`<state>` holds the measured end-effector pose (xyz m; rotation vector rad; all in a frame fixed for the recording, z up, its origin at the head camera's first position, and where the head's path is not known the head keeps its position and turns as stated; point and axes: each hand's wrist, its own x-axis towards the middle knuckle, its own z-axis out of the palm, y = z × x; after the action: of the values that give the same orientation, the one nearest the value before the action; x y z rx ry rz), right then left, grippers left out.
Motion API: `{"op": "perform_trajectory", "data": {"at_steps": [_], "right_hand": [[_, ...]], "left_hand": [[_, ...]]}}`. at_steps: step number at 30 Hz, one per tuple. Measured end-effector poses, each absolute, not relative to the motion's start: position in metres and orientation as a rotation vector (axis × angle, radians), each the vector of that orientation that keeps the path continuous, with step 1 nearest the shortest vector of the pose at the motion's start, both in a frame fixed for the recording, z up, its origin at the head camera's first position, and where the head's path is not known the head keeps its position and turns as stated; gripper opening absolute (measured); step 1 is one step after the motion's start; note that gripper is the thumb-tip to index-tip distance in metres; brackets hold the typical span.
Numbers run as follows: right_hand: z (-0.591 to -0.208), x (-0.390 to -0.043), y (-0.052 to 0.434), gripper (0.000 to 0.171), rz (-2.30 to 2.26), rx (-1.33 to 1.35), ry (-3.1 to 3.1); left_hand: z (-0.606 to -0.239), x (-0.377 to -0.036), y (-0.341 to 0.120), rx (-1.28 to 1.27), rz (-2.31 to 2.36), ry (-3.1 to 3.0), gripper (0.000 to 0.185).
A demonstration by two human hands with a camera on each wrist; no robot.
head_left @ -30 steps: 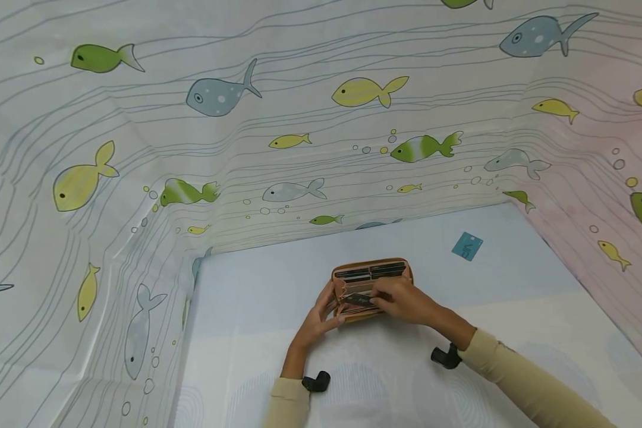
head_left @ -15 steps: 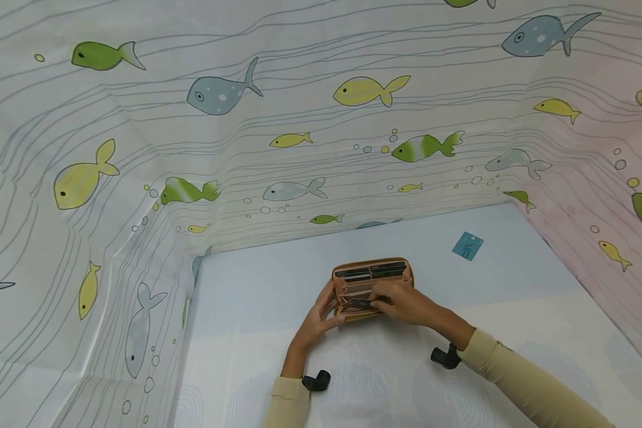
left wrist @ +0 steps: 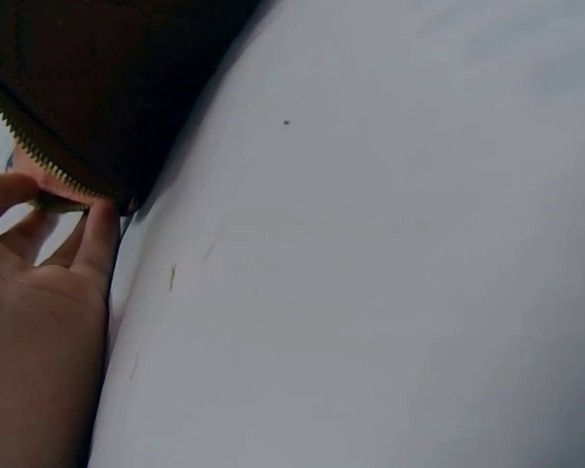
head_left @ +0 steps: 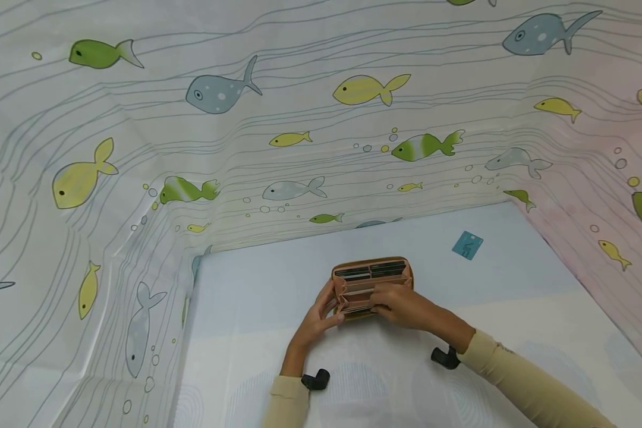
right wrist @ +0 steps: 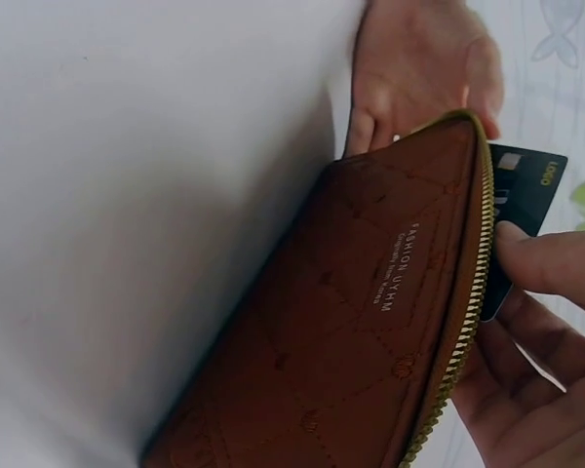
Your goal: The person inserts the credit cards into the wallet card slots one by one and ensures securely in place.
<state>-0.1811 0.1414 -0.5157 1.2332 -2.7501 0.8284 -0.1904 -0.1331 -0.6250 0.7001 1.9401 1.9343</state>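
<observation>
Wallet (head_left: pixel 371 286) lies open on the worktop (head_left: pixel 460 333), long axis left-to-right, left hand (head_left: pixel 321 315) gripping its left end while right hand (head_left: pixel 406 304) fingers (right wrist: pixel 556 263) pinch a dark card (right wrist: pixel 522 210) at the near pockets.

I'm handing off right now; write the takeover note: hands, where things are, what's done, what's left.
Left hand: grips the open brown wallet at its left end, steadying it on the table.
Right hand: pinches a dark card, partly inside the wallet behind the zipper edge.
A blue card lies loose on the table, far right of the wallet.
Done: wallet unzipped, dark card partway in.
Left, probably: seat the dark card, then deal with the blue card and zip up.
</observation>
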Motion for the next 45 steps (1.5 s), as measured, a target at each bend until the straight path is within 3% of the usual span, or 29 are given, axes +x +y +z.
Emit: {"op": "perform_trajectory", "data": {"at_steps": [10, 32, 45], "right_hand": [[-0.517, -0.180, 0.135, 0.010, 0.623, 1.296, -2.665], [-0.504, -0.177, 0.121, 0.047, 0.189, 1.378, -2.691], [-0.508, -0.183, 0.116, 0.043, 0.278, 1.430, -2.748]], "left_hand": [[-0.624, -0.191, -0.133, 0.687, 1.934, 1.925, 0.087], [-0.588, -0.183, -0.131, 0.658, 1.897, 1.907, 0.085], [-0.599, -0.184, -0.131, 0.702, 1.936, 1.896, 0.086]]}}
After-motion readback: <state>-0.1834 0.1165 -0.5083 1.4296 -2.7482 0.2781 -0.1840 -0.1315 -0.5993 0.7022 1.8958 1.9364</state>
